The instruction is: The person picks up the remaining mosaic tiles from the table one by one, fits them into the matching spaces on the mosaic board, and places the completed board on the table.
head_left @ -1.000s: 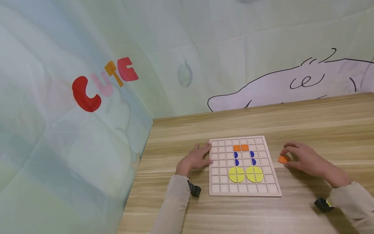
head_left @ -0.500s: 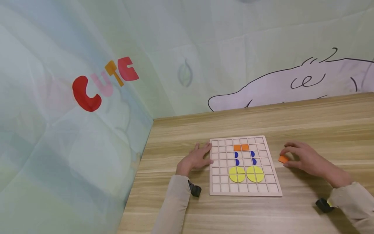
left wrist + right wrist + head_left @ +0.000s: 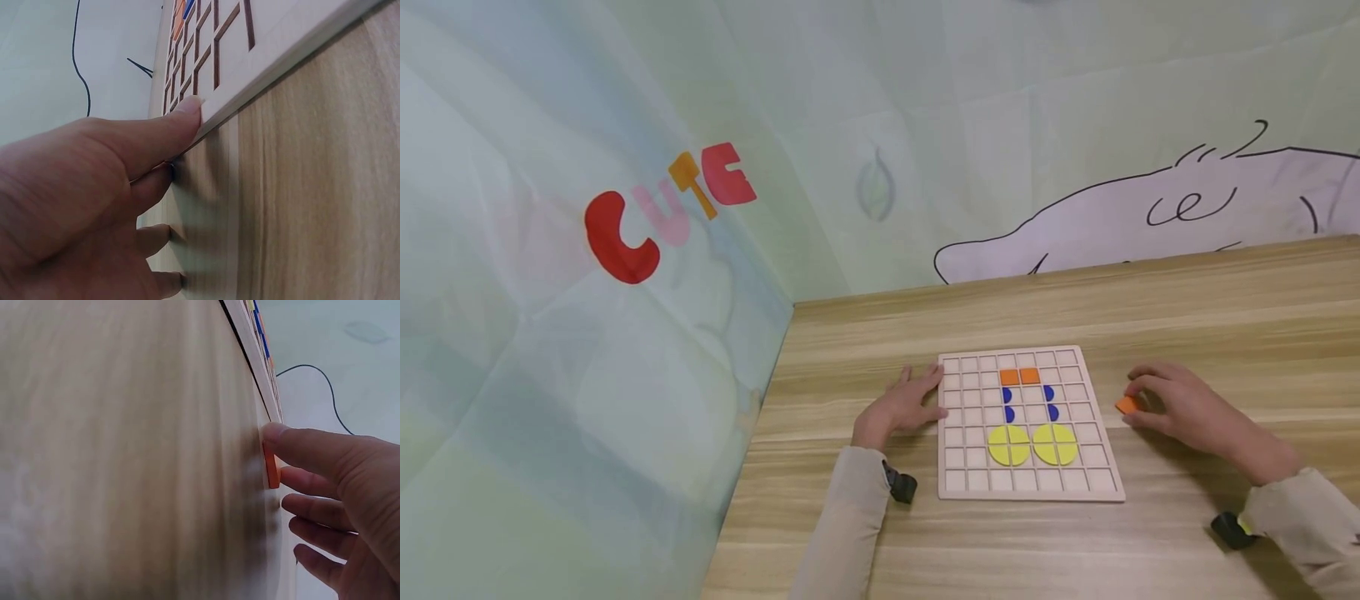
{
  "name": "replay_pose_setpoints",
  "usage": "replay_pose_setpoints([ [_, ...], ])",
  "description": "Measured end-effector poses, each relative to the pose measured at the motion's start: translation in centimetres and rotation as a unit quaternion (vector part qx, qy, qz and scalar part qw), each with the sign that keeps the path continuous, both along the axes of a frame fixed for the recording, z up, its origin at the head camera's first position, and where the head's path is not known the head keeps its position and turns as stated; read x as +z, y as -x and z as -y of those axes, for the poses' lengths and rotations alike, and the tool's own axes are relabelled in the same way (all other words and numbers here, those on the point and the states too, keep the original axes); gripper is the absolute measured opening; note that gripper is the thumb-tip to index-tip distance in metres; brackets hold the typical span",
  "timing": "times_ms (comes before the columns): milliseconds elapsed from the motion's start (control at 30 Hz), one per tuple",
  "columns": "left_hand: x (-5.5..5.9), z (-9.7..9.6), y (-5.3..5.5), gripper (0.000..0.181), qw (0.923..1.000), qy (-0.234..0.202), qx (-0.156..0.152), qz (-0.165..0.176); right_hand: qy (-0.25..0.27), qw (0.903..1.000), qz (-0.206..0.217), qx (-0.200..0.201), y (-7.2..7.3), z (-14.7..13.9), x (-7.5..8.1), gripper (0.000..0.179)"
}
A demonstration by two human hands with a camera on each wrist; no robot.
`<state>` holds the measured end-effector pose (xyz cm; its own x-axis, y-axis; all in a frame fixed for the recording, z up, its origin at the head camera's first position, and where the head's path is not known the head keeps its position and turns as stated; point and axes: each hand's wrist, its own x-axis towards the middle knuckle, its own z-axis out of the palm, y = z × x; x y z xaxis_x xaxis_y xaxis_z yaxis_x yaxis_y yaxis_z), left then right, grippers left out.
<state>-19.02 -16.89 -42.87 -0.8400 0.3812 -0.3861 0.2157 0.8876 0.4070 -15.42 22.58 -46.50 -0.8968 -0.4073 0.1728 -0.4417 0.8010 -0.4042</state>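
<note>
A pale wooden grid board [image 3: 957, 482] lies on the table. Set in its cells are two orange square tiles [image 3: 1029, 376], several blue half-round pieces [image 3: 1053, 412] and several yellow quarter-circle pieces [image 3: 1000, 455] that make two discs. My left hand [image 3: 898, 408] rests at the board's left edge; in the left wrist view its thumb lies on the rim, the other fingers extended beside it. Right of the board, my right hand [image 3: 1187, 412] pinches a loose orange square tile [image 3: 1124, 406] between thumb and index finger, close over the tabletop. The remaining right fingers are loosely bent.
The wood-grain table [image 3: 865, 333] meets a pale printed backdrop [image 3: 910, 208] at the back and along the left. The backdrop carries the coloured letters CUTE and a line drawing. A black wrist camera [image 3: 901, 485] is strapped to the left wrist, another black camera [image 3: 1231, 530] to the right.
My right fingertips have shifted slightly right on the orange tile. The left hand and the pieces on the board stay as they were.
</note>
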Motion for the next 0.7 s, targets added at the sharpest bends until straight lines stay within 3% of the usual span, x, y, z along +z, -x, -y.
replay_pose_setpoints([
  [267,0.09,0.00,-0.05,0.072,1.0000,-0.001,0.000,0.002,-0.024,0.9992,-0.028,0.013,-0.04,-0.02,0.24,0.026],
  [467,0.09,0.05,-0.02,0.072,1.0000,-0.002,0.000,0.002,-0.029,0.9994,-0.014,0.013,-0.19,0.10,0.37,0.024],
  [700,0.14,0.04,0.00,0.072,1.0000,-0.004,0.000,0.002,-0.032,0.9992,0.015,-0.019,-0.27,0.70,0.37,0.026],
])
